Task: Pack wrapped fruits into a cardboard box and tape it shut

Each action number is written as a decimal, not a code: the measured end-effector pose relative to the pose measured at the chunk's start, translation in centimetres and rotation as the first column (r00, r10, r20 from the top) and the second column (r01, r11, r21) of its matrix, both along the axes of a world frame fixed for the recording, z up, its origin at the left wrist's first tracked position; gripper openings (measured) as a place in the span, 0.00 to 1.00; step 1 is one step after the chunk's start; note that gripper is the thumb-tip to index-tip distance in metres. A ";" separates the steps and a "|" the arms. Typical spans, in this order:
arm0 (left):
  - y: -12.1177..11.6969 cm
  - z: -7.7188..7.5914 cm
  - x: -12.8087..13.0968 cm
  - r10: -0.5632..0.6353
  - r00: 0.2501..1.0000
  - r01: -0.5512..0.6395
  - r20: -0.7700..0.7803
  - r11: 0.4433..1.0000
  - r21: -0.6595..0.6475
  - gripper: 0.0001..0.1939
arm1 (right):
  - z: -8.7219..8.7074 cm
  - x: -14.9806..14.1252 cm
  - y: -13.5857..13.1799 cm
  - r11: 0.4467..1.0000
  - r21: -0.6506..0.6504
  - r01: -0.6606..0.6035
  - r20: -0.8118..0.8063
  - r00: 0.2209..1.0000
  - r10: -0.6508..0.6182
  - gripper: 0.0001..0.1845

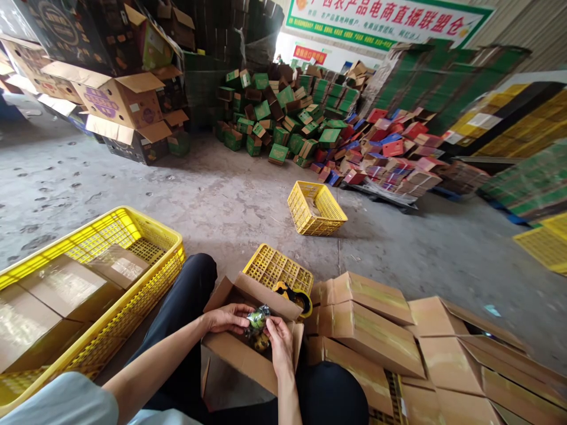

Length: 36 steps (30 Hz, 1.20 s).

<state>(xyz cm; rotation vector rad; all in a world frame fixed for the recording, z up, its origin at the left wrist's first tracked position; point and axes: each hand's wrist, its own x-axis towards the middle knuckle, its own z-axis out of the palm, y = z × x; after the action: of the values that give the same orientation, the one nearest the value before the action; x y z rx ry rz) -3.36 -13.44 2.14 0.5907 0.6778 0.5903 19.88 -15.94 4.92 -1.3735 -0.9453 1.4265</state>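
Between my left hand (227,319) and my right hand (280,340) is a small clear plastic bag (257,317) with something green, fruit-like, inside. Fingers of both hands pinch its sides. The bag is over an open cardboard box (237,352) between my legs, its flaps spread outward. Below the bag, yellowish round things (260,342) show in the box; their kind is unclear. A tape dispenser (296,297) with a yellow roll lies just beyond the box's far right corner, by an upturned yellow crate (279,267).
To my left stands a large yellow crate (179,248) of taped cartons (66,286). Stacked cartons (376,336) crowd my right side. Another yellow crate (316,224) sits ahead on the concrete floor (212,195). Heaped green boxes (279,154) and red boxes (393,147) lie farther back.
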 end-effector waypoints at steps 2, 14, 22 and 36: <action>0.0 0.0 0.0 0.009 1.000 -0.009 -0.006 1.000 0.011 0.36 | -0.1 -0.1 0.0 1.000 0.002 -0.004 -0.005 1.000 0.004 0.21; -0.1 -0.3 0.3 0.058 0.997 -0.056 -0.044 0.998 0.033 0.30 | 0.6 -0.4 -0.1 0.995 -0.068 -0.077 -0.052 0.996 0.074 0.27; 0.0 -0.1 0.1 0.091 0.996 -0.091 -0.016 0.995 0.031 0.33 | -0.4 0.1 0.0 0.996 -0.056 -0.063 -0.035 0.998 0.061 0.22; 0.2 0.2 -0.1 0.025 0.999 -0.024 0.045 1.000 -0.016 0.37 | -0.6 0.2 0.1 0.998 -0.049 -0.027 0.035 0.999 0.028 0.20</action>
<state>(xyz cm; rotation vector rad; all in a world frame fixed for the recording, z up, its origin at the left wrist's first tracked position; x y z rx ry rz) -3.42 -13.28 2.37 0.5537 0.6477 0.6187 20.12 -15.88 4.31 -1.4307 -0.9618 1.4580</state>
